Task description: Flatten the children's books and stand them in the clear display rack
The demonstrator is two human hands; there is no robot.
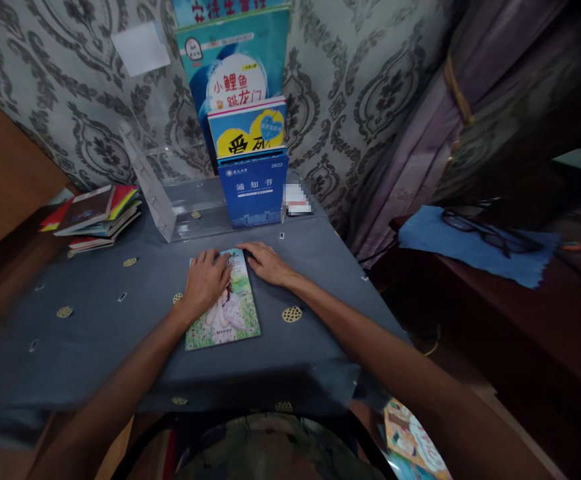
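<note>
Where the gray-blue surface drops at its near edge, a colorful book shows low on the right, below it and partly behind the right forearm. Farther in, a thin illustrated booklet lies flat on the surface, its cover up. Of the hands, the left hand rests open across the booklet's upper left part, fingers extended, gripping nothing; the right hand is loosely open at the top right corner, and whether its fingertips touch the cover I cannot tell. Off to the right, glasses lie on a blue cloth. Beyond the hands, a stack of books sits on the left, and a clear stand holds a dark blue booklet marked 2022, with taller books behind it. Patterned wallpaper forms the back.
</note>
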